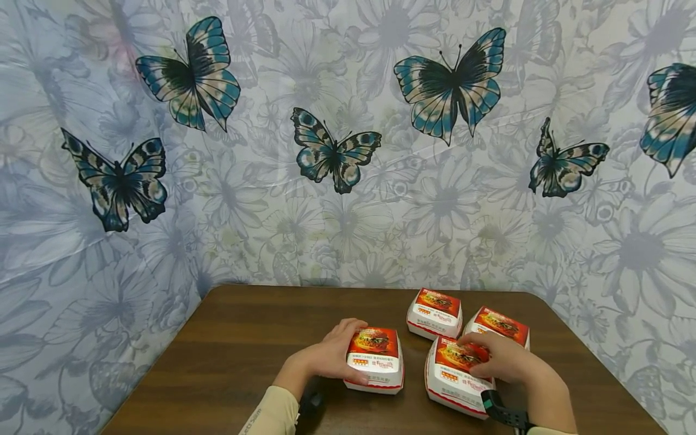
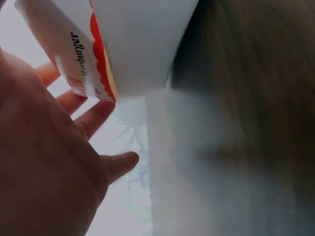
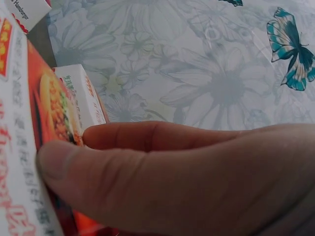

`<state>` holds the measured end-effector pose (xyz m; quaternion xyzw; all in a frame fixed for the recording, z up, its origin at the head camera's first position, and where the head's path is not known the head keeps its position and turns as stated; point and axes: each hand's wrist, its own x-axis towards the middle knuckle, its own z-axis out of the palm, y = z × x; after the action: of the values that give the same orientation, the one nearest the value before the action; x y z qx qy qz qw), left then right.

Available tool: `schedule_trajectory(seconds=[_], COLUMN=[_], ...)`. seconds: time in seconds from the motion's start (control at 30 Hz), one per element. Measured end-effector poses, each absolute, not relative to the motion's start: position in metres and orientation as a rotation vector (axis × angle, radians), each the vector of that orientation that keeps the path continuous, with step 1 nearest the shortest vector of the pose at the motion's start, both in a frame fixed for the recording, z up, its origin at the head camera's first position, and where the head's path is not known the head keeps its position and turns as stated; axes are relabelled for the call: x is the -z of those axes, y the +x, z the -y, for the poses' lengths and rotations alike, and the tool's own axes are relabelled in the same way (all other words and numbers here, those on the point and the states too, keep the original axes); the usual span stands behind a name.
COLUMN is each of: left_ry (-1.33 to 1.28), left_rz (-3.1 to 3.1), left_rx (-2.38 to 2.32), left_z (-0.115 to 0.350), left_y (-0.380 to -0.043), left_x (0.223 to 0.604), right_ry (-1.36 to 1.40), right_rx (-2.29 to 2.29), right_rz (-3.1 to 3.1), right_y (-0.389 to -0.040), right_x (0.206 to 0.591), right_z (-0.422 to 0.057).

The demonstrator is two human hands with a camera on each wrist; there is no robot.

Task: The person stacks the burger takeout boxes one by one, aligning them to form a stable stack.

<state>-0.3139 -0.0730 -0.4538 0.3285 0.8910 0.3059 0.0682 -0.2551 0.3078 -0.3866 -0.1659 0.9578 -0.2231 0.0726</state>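
Note:
My left hand (image 1: pixel 334 350) holds a white burger box (image 1: pixel 374 362) with a red burger picture on its lid. Its thumb lies at the near left side, the fingers at the far left corner. Seen from the left wrist, several fingers (image 2: pixel 96 118) touch the box's printed side (image 2: pixel 78 59), with the little finger standing off. My right hand (image 1: pixel 511 359) rests on the front right burger box (image 1: pixel 459 386), its thumb and fingertips touching the red lid. From the right wrist, the thumb (image 3: pixel 56 157) and a straight forefinger lie against that lid; the other fingers are hidden.
Two more burger boxes stand behind the right hand: one at the back (image 1: pixel 434 311) and one at the right (image 1: pixel 502 323), partly covered. They share a brown wooden table (image 1: pixel 239 332). A butterfly-patterned cloth (image 1: pixel 337 241) hangs behind it.

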Motion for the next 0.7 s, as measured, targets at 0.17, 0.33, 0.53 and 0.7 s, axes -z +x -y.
schedule_trajectory(seconds=[0.17,0.33,0.53,0.7], left_ry=[0.971,0.964,1.012,1.02], left_rz=[-2.606,-2.545,-2.489,-2.5], left_rx=[-1.038,-1.109,-1.127,-1.094], left_z=[0.076,0.081,0.089,0.09], left_y=[-0.317,-0.323,-0.328,-0.327], left_x=[0.459,0.464,0.466,0.466], right_ry=[-0.54,-0.551,-0.618,-0.578], right_rx=[0.698,0.722,0.717,0.752], right_rz=[-2.876,-2.889,-2.92,-2.919], right_y=[-0.258,-0.26,-0.262,-0.262], right_x=[0.39,0.392,0.394,0.394], right_z=[-0.299,-0.295,-0.288,-0.283])
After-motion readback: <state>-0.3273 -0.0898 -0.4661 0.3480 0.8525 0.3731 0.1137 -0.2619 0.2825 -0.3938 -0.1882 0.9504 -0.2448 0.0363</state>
